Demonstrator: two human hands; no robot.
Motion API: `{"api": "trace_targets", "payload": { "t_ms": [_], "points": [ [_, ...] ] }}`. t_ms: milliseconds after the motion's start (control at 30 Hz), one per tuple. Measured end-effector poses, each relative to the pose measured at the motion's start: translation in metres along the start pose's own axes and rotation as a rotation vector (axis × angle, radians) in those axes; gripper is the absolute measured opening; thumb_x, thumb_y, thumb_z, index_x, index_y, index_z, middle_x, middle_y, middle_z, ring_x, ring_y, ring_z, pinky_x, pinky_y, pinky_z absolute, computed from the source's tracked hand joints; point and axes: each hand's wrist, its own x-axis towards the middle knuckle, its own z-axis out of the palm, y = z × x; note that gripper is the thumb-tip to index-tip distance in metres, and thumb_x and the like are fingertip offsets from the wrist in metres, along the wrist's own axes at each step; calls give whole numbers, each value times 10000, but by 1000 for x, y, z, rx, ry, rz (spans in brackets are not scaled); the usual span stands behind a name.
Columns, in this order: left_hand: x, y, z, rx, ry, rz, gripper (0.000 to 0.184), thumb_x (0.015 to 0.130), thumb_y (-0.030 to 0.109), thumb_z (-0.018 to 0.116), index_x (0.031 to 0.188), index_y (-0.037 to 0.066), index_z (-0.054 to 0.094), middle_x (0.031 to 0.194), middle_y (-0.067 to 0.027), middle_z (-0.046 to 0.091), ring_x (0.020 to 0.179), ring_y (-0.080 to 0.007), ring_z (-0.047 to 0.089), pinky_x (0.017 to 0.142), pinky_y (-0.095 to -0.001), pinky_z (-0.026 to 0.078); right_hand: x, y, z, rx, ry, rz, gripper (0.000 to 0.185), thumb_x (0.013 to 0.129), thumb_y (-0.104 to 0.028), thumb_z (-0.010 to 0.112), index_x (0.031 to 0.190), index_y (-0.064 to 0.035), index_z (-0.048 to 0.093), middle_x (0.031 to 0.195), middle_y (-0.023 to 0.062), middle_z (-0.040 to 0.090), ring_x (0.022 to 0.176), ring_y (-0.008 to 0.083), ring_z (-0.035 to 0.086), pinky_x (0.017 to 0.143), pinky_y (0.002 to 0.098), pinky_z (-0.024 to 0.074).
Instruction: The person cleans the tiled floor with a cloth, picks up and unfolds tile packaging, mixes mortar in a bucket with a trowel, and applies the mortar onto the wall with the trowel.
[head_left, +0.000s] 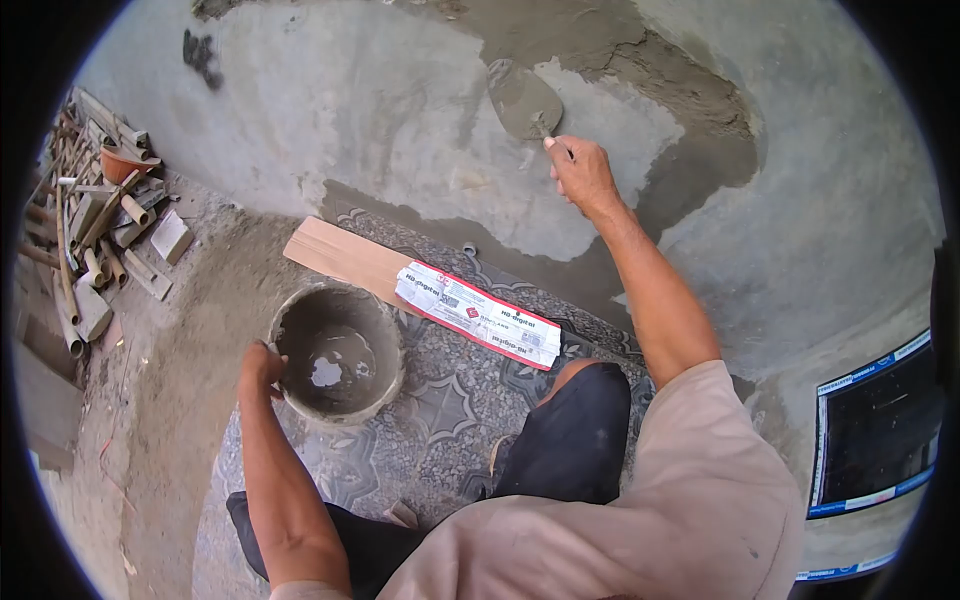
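My right hand (585, 172) is closed round the handle of a trowel (522, 98), whose blade is coated in grey mortar and lies at or very near the wall (400, 120). Darker, wet-looking mortar (690, 90) covers an irregular patch of the wall above and to the right of the trowel. On the left, my left hand (262, 368) grips the rim of a round bucket (392, 385). Inside the bucket, mortar coats the sides, and a shiny wet puddle shows at the bottom.
A cardboard strip (350, 262) with a printed white and red wrapper (480, 312) lies on the patterned tile floor (440, 400) along the wall. Bamboo pieces and rubble (100, 220) are heaped at the left. A dark framed panel (880, 425) stands at the right.
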Motion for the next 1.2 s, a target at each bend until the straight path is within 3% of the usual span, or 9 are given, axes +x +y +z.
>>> {"api": "trace_targets", "payload": {
  "t_ms": [233,467,533,667,767,833,867,1000,1200],
  "points": [
    [-5,-5,-2,-32,-27,-33,458,916,99,680,1272,-88,459,1167,-300,634,832,-484,702,481,-520,631,32,-55,-44,499,455,64,348,1011,-305,546,945,13,670,646,49,597,494,110,544,437,300,448],
    [3,-6,-1,-25,-45,-31,507,906,108,691,1291,-107,439,1218,-307,615,803,-491,705,465,-505,625,47,-43,19,41,80,-110,401,998,-326,540,801,11,630,633,58,578,479,148,538,428,334,447],
    [5,-3,3,-32,-41,-17,470,917,116,688,1268,-94,457,1162,-291,634,831,-458,706,480,-511,630,16,-62,33,45,-241,170,430,982,-333,549,763,34,598,623,116,576,492,208,546,493,390,463],
    [-16,4,-8,-156,-103,-71,469,938,145,679,1317,-27,464,1142,-240,636,983,-375,674,632,-561,645,-33,-52,67,-77,-451,-56,367,926,-275,585,754,49,596,659,187,613,587,334,572,666,451,497],
    [-3,-15,-6,-269,-158,-30,384,937,167,695,1214,-25,511,1009,-192,650,911,-336,671,642,-546,636,-91,-75,94,-148,-578,-280,279,912,-250,609,864,25,618,729,181,674,675,399,632,714,474,527],
    [-16,-8,-9,-339,-186,-3,363,938,174,696,1200,-5,518,996,-166,645,899,-309,664,669,-542,627,-121,-74,114,-337,-589,-535,306,906,-251,654,1028,10,549,807,261,659,795,445,658,779,518,502],
    [-16,-11,-8,-323,-192,-22,363,938,174,696,1200,-5,518,996,-166,645,899,-309,664,669,-542,627,-133,-99,116,-515,-776,-409,346,908,-260,661,1071,5,509,902,283,674,908,476,657,815,552,493],
    [-16,-10,-4,-412,-281,48,410,904,184,732,1209,5,524,1094,-168,644,960,-310,663,701,-516,612,-162,-103,166,-577,-983,-431,333,915,-260,662,1076,16,568,993,245,685,968,426,672,813,533,514],
    [-32,1,-3,-412,-351,140,327,928,169,706,1197,89,539,1031,-54,633,923,-218,638,759,-481,577,-187,-74,247,-503,-717,-741,167,889,-210,644,948,-62,695,980,99,687,952,287,680,792,424,524]
  ]
}}
